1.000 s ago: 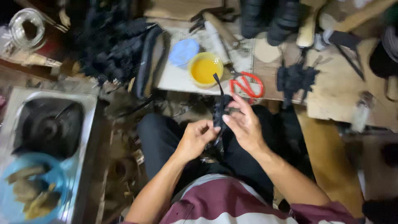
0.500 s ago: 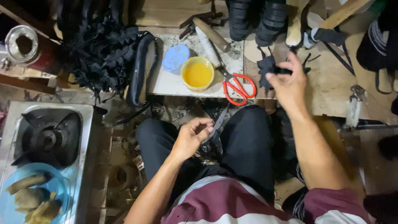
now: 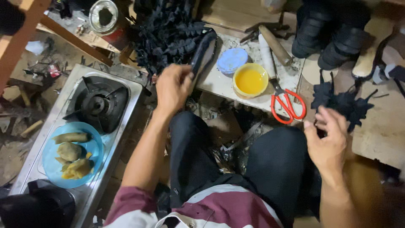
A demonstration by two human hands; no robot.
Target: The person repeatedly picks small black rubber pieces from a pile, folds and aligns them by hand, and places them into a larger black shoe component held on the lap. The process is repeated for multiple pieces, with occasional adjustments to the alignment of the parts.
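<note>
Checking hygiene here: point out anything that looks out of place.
A blue plate of cooked food rests on the gas stove beside the workbench, close to a yellow bowl of glue-like liquid, scissors and black scraps. Food among craft materials looks odd.

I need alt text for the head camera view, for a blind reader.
A seated person's left hand grips a long black strip at a cluttered bench edge, while the right hand hangs open near black cut pieces. Red scissors and a yellow bowl lie between.
</note>
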